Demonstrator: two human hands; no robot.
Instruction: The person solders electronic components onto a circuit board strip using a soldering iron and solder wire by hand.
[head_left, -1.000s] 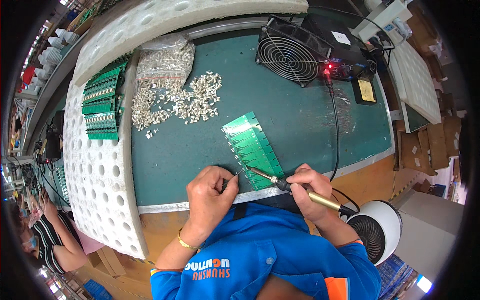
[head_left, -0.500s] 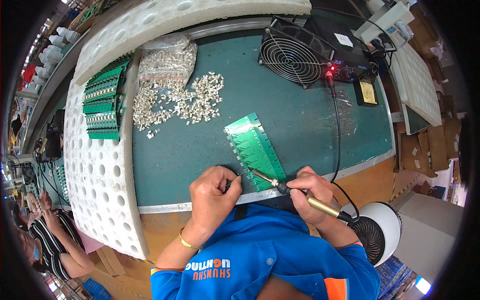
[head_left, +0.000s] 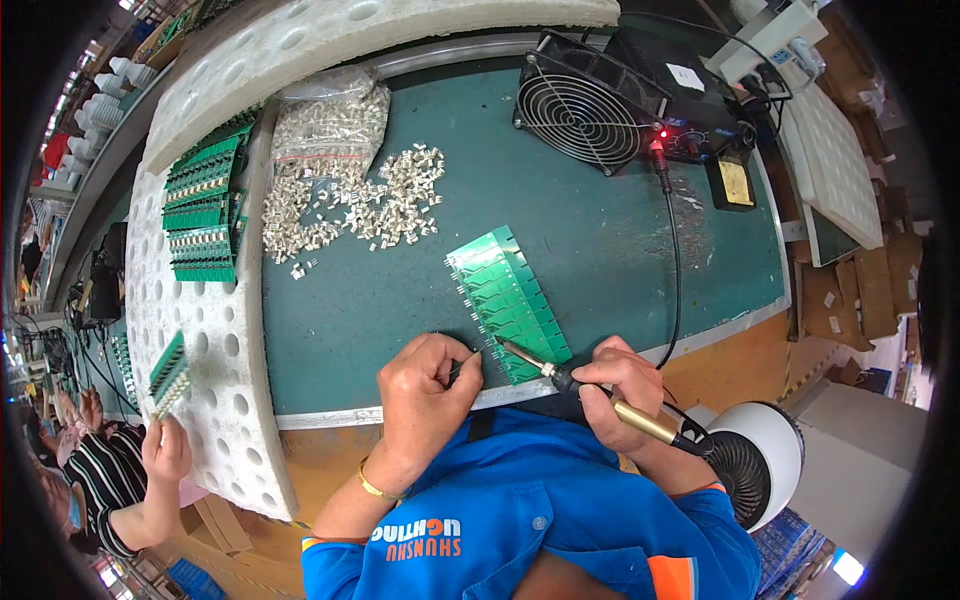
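A green circuit board panel [head_left: 515, 300] lies on the bench, with small pale connectors along its left edge. In my right hand [head_left: 622, 393] is a soldering iron [head_left: 645, 420], its tip touching or just above the board's left edge near the front corner. My left hand [head_left: 428, 385] is closed in a pinch beside that edge, close to the iron's tip. A thin strand of solder wire [head_left: 480, 350] shows at its fingertips, mostly hidden by the fingers.
Loose connectors [head_left: 400, 195] lie beside a plastic bag [head_left: 330, 120] of them. Stacked boards [head_left: 203, 200] rest on white foam [head_left: 205, 340] at left. A black fan [head_left: 585, 115] and soldering station [head_left: 690, 110] stand at back right. A co-worker's hand [head_left: 167, 450] holds a board [head_left: 170, 375].
The co-worker's hand has reached over the foam with a board. My hands, the iron and the panel stay nearly where they were.
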